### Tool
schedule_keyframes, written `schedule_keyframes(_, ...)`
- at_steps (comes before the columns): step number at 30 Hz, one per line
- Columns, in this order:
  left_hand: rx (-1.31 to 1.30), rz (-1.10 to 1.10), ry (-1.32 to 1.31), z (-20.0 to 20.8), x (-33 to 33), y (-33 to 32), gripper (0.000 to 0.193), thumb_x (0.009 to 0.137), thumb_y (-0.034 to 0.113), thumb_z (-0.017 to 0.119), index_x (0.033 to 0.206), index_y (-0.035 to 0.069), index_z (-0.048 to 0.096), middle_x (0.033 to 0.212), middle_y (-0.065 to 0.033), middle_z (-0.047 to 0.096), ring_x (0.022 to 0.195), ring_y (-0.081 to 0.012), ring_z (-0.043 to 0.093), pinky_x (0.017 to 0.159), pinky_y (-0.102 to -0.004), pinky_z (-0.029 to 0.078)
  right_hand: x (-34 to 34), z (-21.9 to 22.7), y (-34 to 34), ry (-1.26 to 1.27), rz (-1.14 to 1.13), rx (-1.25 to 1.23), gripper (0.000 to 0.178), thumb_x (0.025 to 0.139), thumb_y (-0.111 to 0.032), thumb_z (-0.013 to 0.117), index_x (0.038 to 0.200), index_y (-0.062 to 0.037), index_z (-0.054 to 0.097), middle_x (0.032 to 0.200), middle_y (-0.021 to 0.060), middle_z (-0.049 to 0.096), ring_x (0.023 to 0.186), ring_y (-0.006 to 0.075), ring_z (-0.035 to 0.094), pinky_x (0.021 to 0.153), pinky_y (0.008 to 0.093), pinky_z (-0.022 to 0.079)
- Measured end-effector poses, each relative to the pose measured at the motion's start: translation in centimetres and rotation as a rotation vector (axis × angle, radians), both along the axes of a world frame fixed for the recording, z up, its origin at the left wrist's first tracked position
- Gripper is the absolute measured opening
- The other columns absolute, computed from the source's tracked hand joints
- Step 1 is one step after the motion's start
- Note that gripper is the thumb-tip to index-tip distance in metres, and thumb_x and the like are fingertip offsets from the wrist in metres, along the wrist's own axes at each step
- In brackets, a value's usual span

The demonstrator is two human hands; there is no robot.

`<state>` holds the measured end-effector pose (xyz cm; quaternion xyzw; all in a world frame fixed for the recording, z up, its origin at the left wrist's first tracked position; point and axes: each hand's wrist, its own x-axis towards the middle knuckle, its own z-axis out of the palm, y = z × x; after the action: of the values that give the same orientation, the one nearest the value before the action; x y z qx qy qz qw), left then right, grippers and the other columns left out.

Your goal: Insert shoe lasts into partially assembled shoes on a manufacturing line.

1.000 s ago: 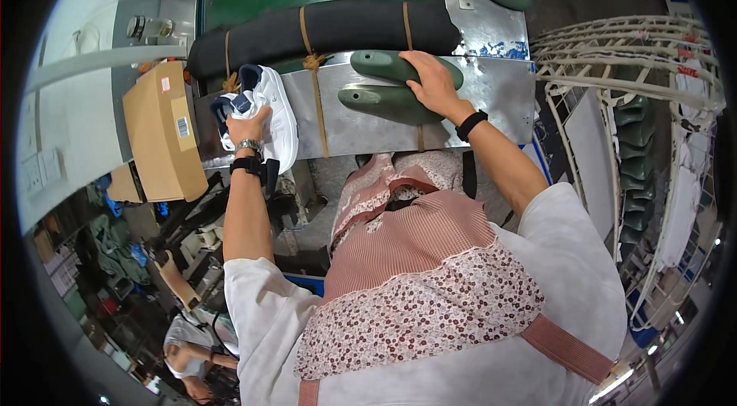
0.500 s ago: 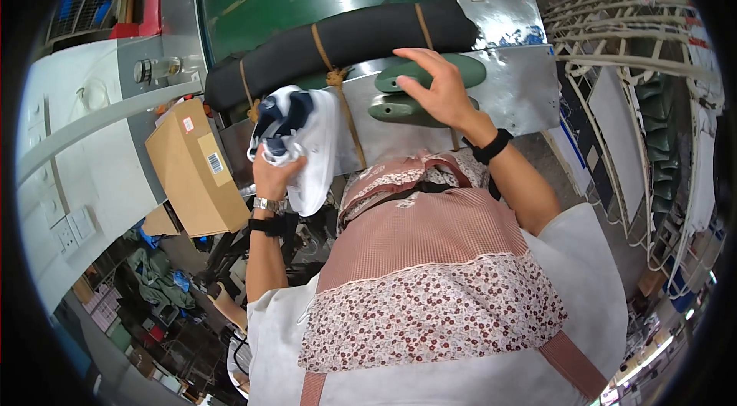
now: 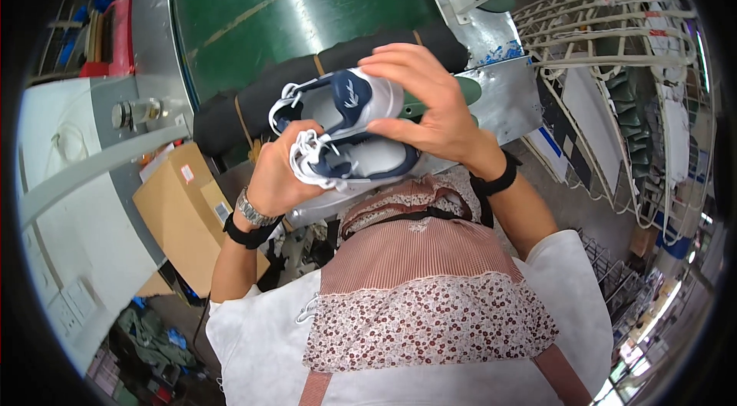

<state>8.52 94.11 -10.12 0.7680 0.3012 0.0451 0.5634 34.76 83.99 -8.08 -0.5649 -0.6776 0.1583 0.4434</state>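
Two white low-top sneakers with navy trim point(image 3: 349, 129) are held together in front of the chest, above the grey metal table point(image 3: 507, 95). Left hand point(image 3: 280, 175) has its grip pressed around the laced ends from below. Right hand point(image 3: 430, 110) has its grip curled over the heel ends, fingers point(image 3: 399, 68) across the upper shoe. Just beyond the grip lies a black padded roll point(image 3: 253, 102); a brown cardboard box point(image 3: 180, 210) sits to the left.

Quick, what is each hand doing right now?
Left hand: closed on the white and navy shoes, gripping at the laces.
Right hand: closed over the same shoes, fingers across the top one.
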Motion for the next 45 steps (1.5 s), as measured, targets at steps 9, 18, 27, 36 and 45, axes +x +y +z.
schedule_keyframes(9,0.059,-0.188,-0.126,0.4,2.1,4.4,0.062,0.065,0.014,0.090,0.117,0.006,0.057,0.084,-0.0078,0.071,0.078,-0.0186,0.073,0.073,-0.0299,0.055,-0.5,1.3,3.4,-0.149,0.016,-0.044,0.030,0.081,-0.017,0.079,0.102,0.0026,0.070,0.099,0.0157,0.073,0.088,0.0331,0.071,0.078,0.0382,0.057)
schedule_keyframes(18,0.010,-0.175,-0.152,0.2,3.0,8.3,0.064,0.063,0.012,0.089,0.117,0.005,0.056,0.089,-0.0024,0.068,0.081,-0.0111,0.066,0.078,-0.0260,0.052,1.0,3.1,0.5,-0.093,-0.007,-0.053,0.049,0.086,-0.039,0.077,0.112,0.0026,0.069,0.103,0.0148,0.067,0.094,0.0309,0.065,0.085,0.0390,0.052)
schedule_keyframes(27,0.145,-0.250,-0.178,-2.0,6.1,12.5,0.068,0.065,0.028,0.094,0.119,0.008,0.057,0.098,-0.0093,0.072,0.091,-0.0209,0.072,0.084,-0.0342,0.057,1.0,-1.2,2.1,0.094,-0.230,-0.057,0.025,0.084,-0.014,0.074,0.104,0.0012,0.069,0.105,0.0165,0.068,0.096,0.0344,0.064,0.085,0.0419,0.052)
schedule_keyframes(36,0.438,-0.194,0.053,-8.4,14.4,17.2,0.081,0.065,0.031,0.092,0.131,0.011,0.050,0.099,-0.0221,0.072,0.096,-0.0438,0.068,0.084,-0.0489,0.054,-0.4,-14.8,-8.0,-0.454,-0.220,-0.521,0.062,0.067,-0.049,0.085,0.116,-0.0162,0.069,0.137,0.0176,0.054,0.129,0.0421,0.047,0.110,0.0615,0.034)
schedule_keyframes(45,0.566,-0.052,0.065,-18.4,20.0,5.6,0.071,0.085,0.039,0.075,0.140,0.004,0.048,0.118,-0.0254,0.066,0.110,-0.0428,0.064,0.094,-0.0497,0.052,0.1,-17.7,-11.1,-0.631,0.072,-0.565,0.033,0.079,-0.034,0.079,0.110,-0.0228,0.075,0.136,0.0045,0.057,0.132,0.0330,0.046,0.111,0.0624,0.029)
